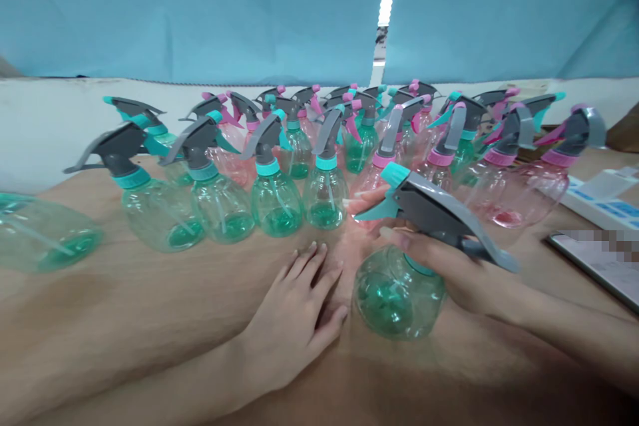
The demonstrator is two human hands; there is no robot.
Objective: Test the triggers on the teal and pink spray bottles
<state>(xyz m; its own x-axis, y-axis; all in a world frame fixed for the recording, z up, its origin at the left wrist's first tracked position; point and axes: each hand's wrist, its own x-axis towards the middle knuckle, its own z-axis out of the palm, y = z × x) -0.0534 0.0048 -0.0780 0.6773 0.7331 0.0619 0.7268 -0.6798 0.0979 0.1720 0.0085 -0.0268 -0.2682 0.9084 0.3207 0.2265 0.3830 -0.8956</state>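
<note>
My right hand (439,259) grips a green spray bottle (392,296) around its neck, below the grey trigger head with its teal nozzle. The bottle tilts, its base toward the lower left; whether it touches the table cannot be made out. Flat on the wooden table (200,319) lies my left hand (302,313), fingers stretched and holding nothing. Just beyond its fingertips stands another green spray bottle (325,196), with more green ones in a row to the left. Behind my right hand are pink spray bottles (532,190).
Several more green and pink bottles crowd the back of the table. One green bottle (44,233) is cut off at the left edge. At right lie a phone (599,266) and a white-and-blue compartment box (606,196). A blue cloth (200,13) hangs behind.
</note>
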